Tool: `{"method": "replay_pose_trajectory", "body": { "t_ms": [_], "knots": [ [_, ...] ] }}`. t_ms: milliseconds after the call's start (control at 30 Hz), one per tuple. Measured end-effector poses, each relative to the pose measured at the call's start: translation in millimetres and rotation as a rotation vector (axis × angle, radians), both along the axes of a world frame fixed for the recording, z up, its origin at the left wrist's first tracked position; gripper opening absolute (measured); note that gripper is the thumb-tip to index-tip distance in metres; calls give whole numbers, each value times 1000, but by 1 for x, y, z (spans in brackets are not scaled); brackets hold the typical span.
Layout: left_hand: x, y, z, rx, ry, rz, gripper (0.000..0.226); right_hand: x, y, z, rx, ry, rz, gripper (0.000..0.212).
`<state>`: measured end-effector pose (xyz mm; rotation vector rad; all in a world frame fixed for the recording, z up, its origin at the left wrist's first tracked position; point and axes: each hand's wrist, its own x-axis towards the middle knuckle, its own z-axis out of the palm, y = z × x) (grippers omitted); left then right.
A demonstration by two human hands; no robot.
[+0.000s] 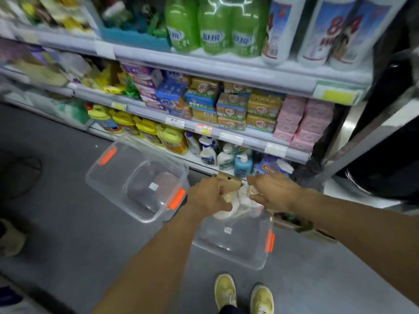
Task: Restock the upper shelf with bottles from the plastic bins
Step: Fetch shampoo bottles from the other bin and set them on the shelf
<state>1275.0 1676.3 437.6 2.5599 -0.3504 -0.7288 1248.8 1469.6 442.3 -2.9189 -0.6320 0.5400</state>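
Both hands reach down over the near bin (235, 243), which sits on the floor (90, 234) at the foot of the shelving. The left hand (209, 197) curls round a white bottle (227, 200), and the right hand (271, 191) grips another white bottle (246, 197) just beside it; taking one in each hand probably saves a trip. The bottles are at the bin's far rim, apparently being lifted clear, though blur hides the exact grip. A second bin (138, 177) lies to the left, tilted on the floor and seemingly emptied. The upper shelf (226, 64) runs across the top, its edge carrying green bottles (213, 28) and tall white bottles (317, 30), where the new stock likely belongs. A cardboard box (230, 181) sits behind the hands.
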Motion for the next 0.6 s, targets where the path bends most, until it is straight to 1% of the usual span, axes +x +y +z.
{"method": "replay_pose_trajectory", "body": {
  "t_ms": [67, 200, 267, 400, 600],
  "knots": [
    [2, 3, 29, -55, 10, 22, 23, 2, 0, 35, 12, -15, 19, 24],
    [9, 9, 87, -207, -1, 12, 22, 7, 1, 104, 1, -58, 33, 27],
    [11, 13, 121, -242, -18, -28, 22, 8, 1, 138, 11, -70, 24, 27],
    [14, 19, 181, -301, -32, -75, 27, 8, 4, 202, 28, -101, 4, 24],
    [16, 27, 274, -342, -124, -132, 22, 2, 8, 298, 60, -216, -6, 18]
  ]
}}
